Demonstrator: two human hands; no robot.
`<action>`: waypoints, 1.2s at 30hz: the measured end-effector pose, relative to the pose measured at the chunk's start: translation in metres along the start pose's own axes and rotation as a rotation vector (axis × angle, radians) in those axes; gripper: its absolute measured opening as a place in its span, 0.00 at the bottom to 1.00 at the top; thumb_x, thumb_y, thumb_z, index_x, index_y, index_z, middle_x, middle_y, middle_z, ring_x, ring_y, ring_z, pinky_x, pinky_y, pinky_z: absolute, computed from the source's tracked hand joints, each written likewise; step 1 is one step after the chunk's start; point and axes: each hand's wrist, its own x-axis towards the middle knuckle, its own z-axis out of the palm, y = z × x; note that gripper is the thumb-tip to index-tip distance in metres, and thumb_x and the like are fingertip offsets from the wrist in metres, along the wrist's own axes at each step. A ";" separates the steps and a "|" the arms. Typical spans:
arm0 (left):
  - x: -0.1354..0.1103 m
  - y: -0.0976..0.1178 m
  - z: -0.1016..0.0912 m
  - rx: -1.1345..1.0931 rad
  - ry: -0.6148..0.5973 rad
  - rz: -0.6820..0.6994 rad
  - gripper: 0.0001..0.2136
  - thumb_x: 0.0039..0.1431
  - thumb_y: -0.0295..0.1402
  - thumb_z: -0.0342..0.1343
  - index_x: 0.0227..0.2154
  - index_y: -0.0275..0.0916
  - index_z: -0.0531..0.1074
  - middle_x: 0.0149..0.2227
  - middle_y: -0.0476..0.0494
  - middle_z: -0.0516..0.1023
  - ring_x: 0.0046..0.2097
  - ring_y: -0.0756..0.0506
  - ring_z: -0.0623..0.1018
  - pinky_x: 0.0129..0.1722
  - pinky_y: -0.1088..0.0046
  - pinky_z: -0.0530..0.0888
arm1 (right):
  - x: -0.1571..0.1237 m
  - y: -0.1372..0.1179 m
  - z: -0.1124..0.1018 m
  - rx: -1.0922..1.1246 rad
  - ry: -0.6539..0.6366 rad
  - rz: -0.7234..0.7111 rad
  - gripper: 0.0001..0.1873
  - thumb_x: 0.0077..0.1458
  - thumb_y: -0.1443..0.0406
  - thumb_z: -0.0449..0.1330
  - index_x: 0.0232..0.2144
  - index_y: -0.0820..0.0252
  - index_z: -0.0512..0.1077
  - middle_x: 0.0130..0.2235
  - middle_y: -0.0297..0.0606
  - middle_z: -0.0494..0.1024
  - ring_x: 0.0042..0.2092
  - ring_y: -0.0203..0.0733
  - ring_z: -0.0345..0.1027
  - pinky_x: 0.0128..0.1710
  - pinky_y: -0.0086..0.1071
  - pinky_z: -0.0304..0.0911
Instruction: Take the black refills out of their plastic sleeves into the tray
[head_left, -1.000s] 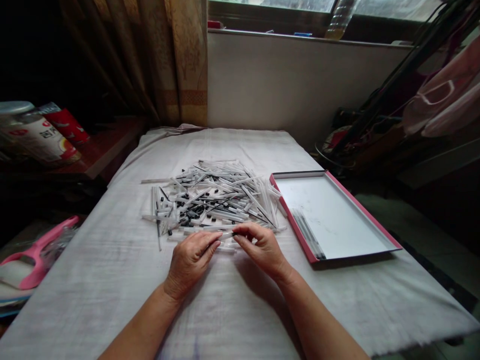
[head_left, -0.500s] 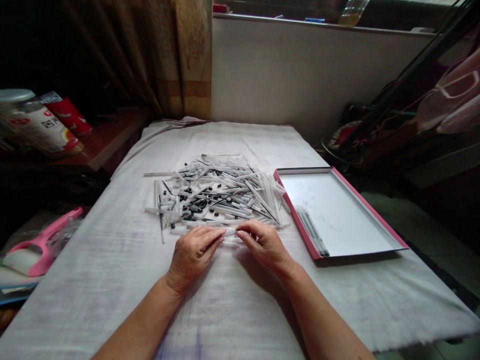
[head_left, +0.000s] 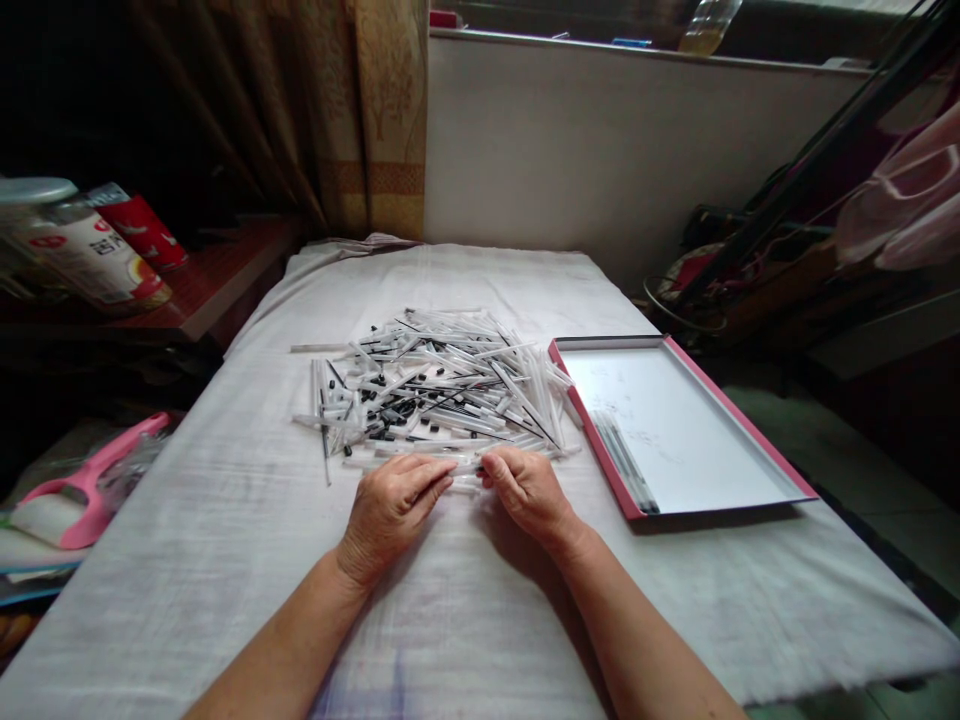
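Observation:
In front of the pile, my left hand is closed, thumb and fingers pinching one end of a clear pen barrel. Facing it, my right hand has its thumb pressed against the curled fingers at the barrel's other end, where a small dark bit shows. What exactly lies inside the right fingers is mostly hidden. Just beyond both hands spreads a pile of pen parts: clear barrels, translucent caps, thin black refills and small black plugs. More clear pieces lie under and behind my fingertips.
A shallow pink-edged box sits to the right, with several pens lined along its left side. On the left are a pink tape dispenser and a jar on a brown shelf. White cloth covers the table.
My right hand's fingers have curled in more, with the thumb now on top, and it has shifted slightly right. My left hand stays nearly in place. The view has shifted a little.

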 end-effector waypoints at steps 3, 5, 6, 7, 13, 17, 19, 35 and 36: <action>0.000 -0.002 0.000 -0.013 0.011 -0.030 0.09 0.63 0.32 0.55 0.43 0.41 0.78 0.37 0.44 0.83 0.39 0.46 0.81 0.40 0.71 0.77 | -0.002 -0.004 -0.005 0.025 0.001 -0.003 0.08 0.60 0.63 0.55 0.39 0.58 0.72 0.31 0.35 0.77 0.31 0.36 0.69 0.30 0.27 0.61; 0.000 -0.002 0.000 -0.022 0.011 -0.039 0.09 0.63 0.32 0.55 0.43 0.41 0.78 0.37 0.43 0.83 0.38 0.46 0.81 0.39 0.71 0.77 | -0.002 -0.006 -0.006 0.033 -0.009 -0.015 0.07 0.58 0.65 0.56 0.39 0.58 0.71 0.32 0.35 0.77 0.31 0.36 0.68 0.29 0.27 0.61; 0.000 -0.002 0.000 -0.029 0.010 -0.040 0.09 0.63 0.31 0.55 0.43 0.41 0.78 0.37 0.43 0.83 0.38 0.46 0.81 0.39 0.71 0.77 | -0.002 -0.006 -0.006 0.032 -0.011 -0.026 0.06 0.58 0.66 0.56 0.37 0.58 0.72 0.32 0.35 0.77 0.31 0.35 0.68 0.30 0.27 0.61; 0.000 -0.001 -0.001 -0.036 0.010 -0.040 0.09 0.63 0.31 0.55 0.43 0.41 0.78 0.37 0.43 0.83 0.38 0.46 0.81 0.39 0.71 0.77 | -0.002 -0.006 -0.006 0.027 -0.007 -0.037 0.05 0.58 0.66 0.56 0.36 0.58 0.72 0.31 0.35 0.76 0.31 0.35 0.68 0.30 0.27 0.61; 0.001 0.003 0.000 -0.057 0.011 -0.034 0.08 0.63 0.32 0.55 0.42 0.41 0.78 0.36 0.43 0.83 0.37 0.46 0.81 0.37 0.72 0.77 | 0.000 -0.001 0.000 -0.096 0.017 -0.071 0.16 0.63 0.62 0.51 0.23 0.58 0.68 0.22 0.32 0.70 0.24 0.34 0.63 0.27 0.27 0.57; 0.001 0.003 0.001 -0.076 0.009 -0.041 0.08 0.63 0.31 0.55 0.42 0.41 0.78 0.36 0.43 0.83 0.37 0.46 0.81 0.37 0.71 0.77 | -0.001 0.003 0.000 -0.133 0.009 -0.059 0.22 0.64 0.59 0.50 0.18 0.57 0.64 0.18 0.32 0.68 0.21 0.34 0.61 0.24 0.28 0.54; 0.001 0.003 0.002 -0.078 0.012 -0.047 0.08 0.63 0.31 0.55 0.42 0.41 0.78 0.36 0.43 0.83 0.37 0.46 0.81 0.37 0.71 0.77 | -0.002 0.002 -0.002 -0.099 0.015 -0.057 0.15 0.62 0.60 0.53 0.25 0.58 0.69 0.22 0.32 0.72 0.24 0.35 0.65 0.26 0.28 0.57; 0.000 0.002 0.003 -0.087 0.010 -0.057 0.09 0.63 0.32 0.55 0.42 0.42 0.78 0.36 0.43 0.83 0.37 0.46 0.81 0.38 0.70 0.78 | -0.001 0.001 -0.006 -0.113 -0.018 -0.050 0.15 0.62 0.60 0.53 0.26 0.58 0.71 0.24 0.34 0.75 0.26 0.36 0.68 0.28 0.28 0.60; 0.000 0.001 0.003 -0.087 0.010 -0.058 0.09 0.64 0.32 0.55 0.42 0.42 0.78 0.36 0.43 0.83 0.37 0.46 0.81 0.38 0.70 0.77 | -0.001 0.000 -0.007 -0.094 -0.016 -0.055 0.10 0.61 0.61 0.55 0.30 0.58 0.73 0.26 0.34 0.76 0.28 0.36 0.69 0.30 0.28 0.61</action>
